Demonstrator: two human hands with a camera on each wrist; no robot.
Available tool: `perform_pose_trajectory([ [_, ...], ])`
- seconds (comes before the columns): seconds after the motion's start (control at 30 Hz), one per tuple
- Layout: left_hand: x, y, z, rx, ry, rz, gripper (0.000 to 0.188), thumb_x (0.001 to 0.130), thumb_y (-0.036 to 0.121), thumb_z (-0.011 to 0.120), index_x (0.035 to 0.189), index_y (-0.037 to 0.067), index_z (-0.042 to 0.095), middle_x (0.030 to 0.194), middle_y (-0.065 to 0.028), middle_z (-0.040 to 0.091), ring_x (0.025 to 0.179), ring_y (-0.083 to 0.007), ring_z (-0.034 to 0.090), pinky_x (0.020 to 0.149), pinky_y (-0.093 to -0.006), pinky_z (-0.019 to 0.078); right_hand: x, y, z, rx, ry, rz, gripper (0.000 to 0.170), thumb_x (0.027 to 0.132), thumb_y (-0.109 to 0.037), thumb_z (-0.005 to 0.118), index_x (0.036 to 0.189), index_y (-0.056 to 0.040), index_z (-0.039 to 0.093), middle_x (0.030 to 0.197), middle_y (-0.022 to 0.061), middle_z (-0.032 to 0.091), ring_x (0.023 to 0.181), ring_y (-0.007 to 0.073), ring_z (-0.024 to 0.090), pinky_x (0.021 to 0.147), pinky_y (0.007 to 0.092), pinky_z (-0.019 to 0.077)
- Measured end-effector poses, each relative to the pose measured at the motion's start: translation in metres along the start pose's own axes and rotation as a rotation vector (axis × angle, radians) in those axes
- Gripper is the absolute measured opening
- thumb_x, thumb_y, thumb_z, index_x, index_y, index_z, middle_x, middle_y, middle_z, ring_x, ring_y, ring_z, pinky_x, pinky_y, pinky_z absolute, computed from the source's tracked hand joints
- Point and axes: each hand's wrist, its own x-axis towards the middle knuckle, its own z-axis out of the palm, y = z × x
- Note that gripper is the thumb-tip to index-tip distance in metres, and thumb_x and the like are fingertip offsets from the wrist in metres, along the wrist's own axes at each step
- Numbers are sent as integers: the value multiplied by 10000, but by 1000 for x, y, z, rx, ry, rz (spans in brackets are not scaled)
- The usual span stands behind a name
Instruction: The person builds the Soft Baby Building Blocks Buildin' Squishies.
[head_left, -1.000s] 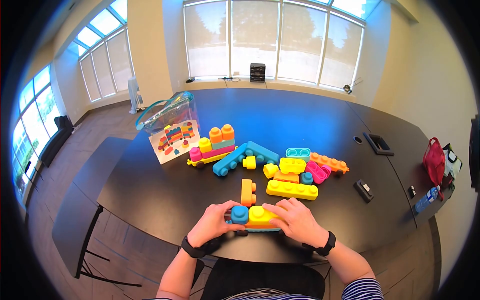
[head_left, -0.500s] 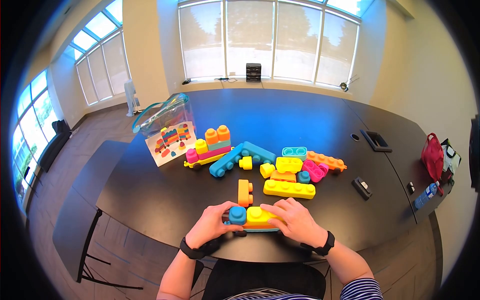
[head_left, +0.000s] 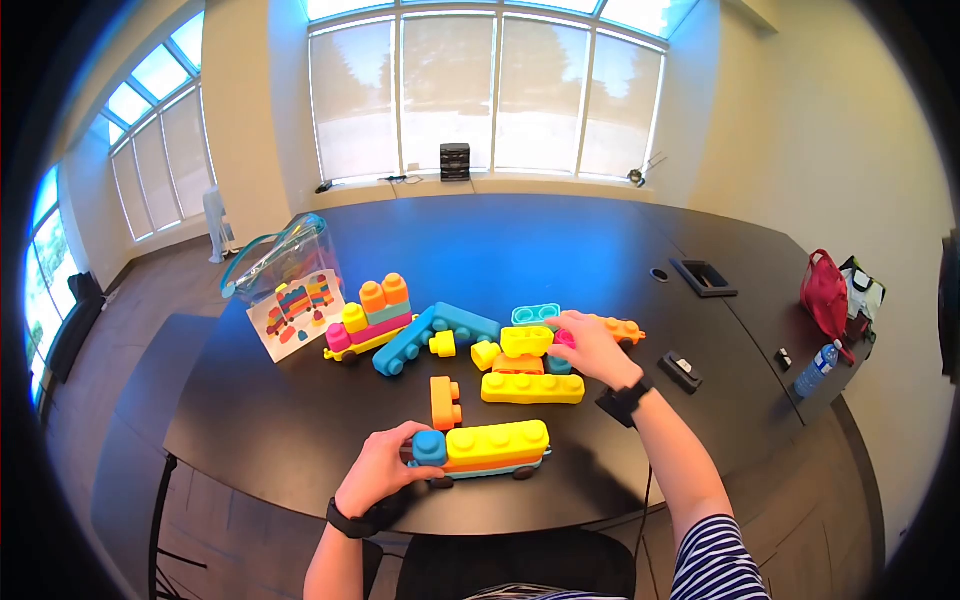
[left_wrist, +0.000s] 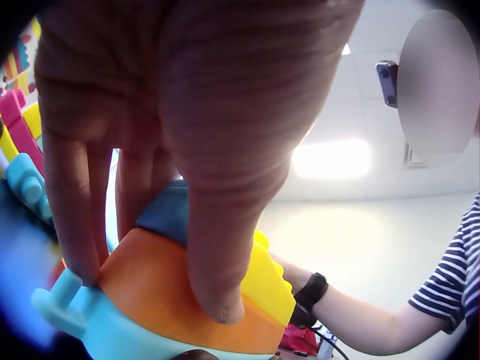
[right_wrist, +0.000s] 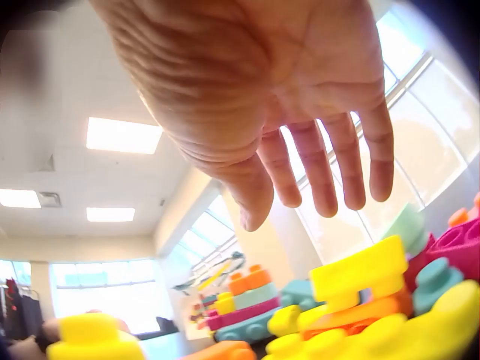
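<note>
My left hand [head_left: 375, 475] grips the left end of a toy train wagon, with thumb and fingers on either side of the blue block [head_left: 429, 448]. Beside that block a long yellow block [head_left: 500, 438] tops the wagon. Below them, an orange layer [left_wrist: 146, 281] sits on a light blue wheeled base [left_wrist: 124, 334]. Reaching over the block pile is my right hand [head_left: 595, 352], its fingers extended and spread with nothing between them. Under and around it lie a magenta block [head_left: 566, 338], a yellow two-stud-wide block [head_left: 526, 342] and a teal block [head_left: 536, 314].
A standing orange block [head_left: 444, 403] is just beyond the wagon. Farther back are blue wheeled bases [head_left: 455, 322], a built wagon [head_left: 370, 320], a picture card [head_left: 295, 312] and a clear bag [head_left: 290, 255]. A water bottle [head_left: 818, 370] and red bag [head_left: 828, 295] sit at right.
My right hand has left the long yellow block and moved forward over the pile. The left hand keeps its hold on the wagon. The head view has turned rightward.
</note>
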Motion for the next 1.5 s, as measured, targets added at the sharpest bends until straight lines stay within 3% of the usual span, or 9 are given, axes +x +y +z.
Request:
perform_pose_trajectory([
  [0.2, -1, 2, 1, 8, -1, -11, 516, 766, 142, 962, 1198, 36, 699, 1042, -110, 786, 957, -246, 784, 931, -351, 631, 21, 20, 44, -210, -63, -12, 330, 843, -163, 820, 1156, -77, 757, 1141, 120, 646, 1047, 347, 671, 900, 452, 562],
  [0.5, 0, 1, 3, 6, -8, -19, 525, 763, 158, 968, 1197, 36, 699, 1033, -111, 783, 945, -245, 783, 918, -347, 633, 28, -54, 69, 73, -157, -112, 262, 895, -248, 808, 1116, -114, 764, 1088, 118, 656, 1028, 348, 688, 874, 457, 569],
  [0.6, 0, -1, 2, -8, -2, -6, 523, 765, 162, 967, 1198, 38, 700, 1030, -108, 782, 945, -243, 783, 916, -347, 633, 47, -43, 69, 187, -73, -134, 294, 905, -247, 812, 1159, -111, 751, 1128, 134, 665, 1062, 343, 680, 922, 446, 561],
  [0.73, 1, -2, 1, 12, -8, 4, 523, 768, 167, 967, 1199, 39, 701, 1033, -103, 783, 940, -242, 781, 910, -348, 634, 75, 0, 67, -155, 192, -41, 431, 860, -220, 820, 1272, -127, 730, 1210, 152, 688, 1171, 360, 655, 1015, 455, 545],
  [0.83, 0, -1, 2, 8, 5, 17, 523, 767, 171, 968, 1198, 42, 702, 1029, -101, 783, 927, -240, 778, 898, -347, 633, 83, 24, 53, -170, -164, 104, 463, 833, -248, 818, 1275, -150, 723, 1220, 143, 710, 1171, 352, 682, 1012, 471, 566],
  [0.87, 0, 0, 2, 5, 3, 13, 523, 766, 171, 969, 1198, 42, 702, 1028, -102, 783, 926, -240, 778, 896, -347, 633, 85, 24, 54, -156, -134, 104, 477, 831, -254, 821, 1285, -147, 720, 1214, 143, 712, 1173, 347, 682, 1012, 474, 566],
  [1.1, 0, 0, 2, 16, 0, 1, 529, 767, 175, 969, 1205, 43, 702, 1033, -104, 785, 930, -240, 780, 892, -348, 633, 93, -21, 76, 339, -12, 0, 546, 846, -353, 856, 1328, -126, 737, 1086, 132, 786, 928, 264, 737, 870, 369, 595],
  [1.3, 1, -1, 3, 10, 6, 10, 532, 765, 173, 970, 1205, 42, 702, 1041, -107, 786, 943, -238, 782, 910, -348, 631, 107, -51, 101, 557, -249, 39, 467, 970, -376, 723, 1352, -107, 725, 1294, 219, 736, 1230, 373, 687, 1042, 445, 541],
  [1.5, 0, -1, 2, -4, -9, -5, 540, 767, 185, 968, 1214, 43, 699, 1047, -112, 787, 945, -254, 782, 914, -358, 631, 109, 22, 94, -163, -147, 159, 432, 948, -296, 740, 1341, -119, 716, 1297, 189, 689, 1214, 404, 656, 1087, 491, 518],
])
